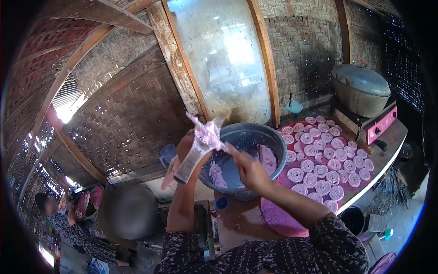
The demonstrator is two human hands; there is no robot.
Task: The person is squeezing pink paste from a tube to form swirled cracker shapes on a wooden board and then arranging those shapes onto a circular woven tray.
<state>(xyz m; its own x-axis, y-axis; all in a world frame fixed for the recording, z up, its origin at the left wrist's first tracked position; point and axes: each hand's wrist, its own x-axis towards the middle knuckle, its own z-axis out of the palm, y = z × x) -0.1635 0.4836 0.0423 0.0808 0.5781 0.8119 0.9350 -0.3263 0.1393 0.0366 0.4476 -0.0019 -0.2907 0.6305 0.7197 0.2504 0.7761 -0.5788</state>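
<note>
Above a wide dark basin (278, 137), my left hand (184, 142) is closed around a greyish metal dough press (190, 163). Pink dough (207, 136) is heaped on the press's upper part. My right hand (248, 168) is closed on the end of a thin dough-smeared stick, which crosses the press at the heap; its exact kind is unclear. A flat pinkish piece (169, 176) hangs beside the press, partly hidden by it. Inside the basin, pink dough lies in a lump (267, 159) on the right and a smaller smear (217, 176) on the left.
Many pink dough spirals (320, 171) cover a table to the right. Behind them a lidded pot (362, 89) stands on a stove (382, 123). A small blue cup (221, 202) is below the basin, beside a round pink mat (280, 217). Another person (68, 223) is at far left.
</note>
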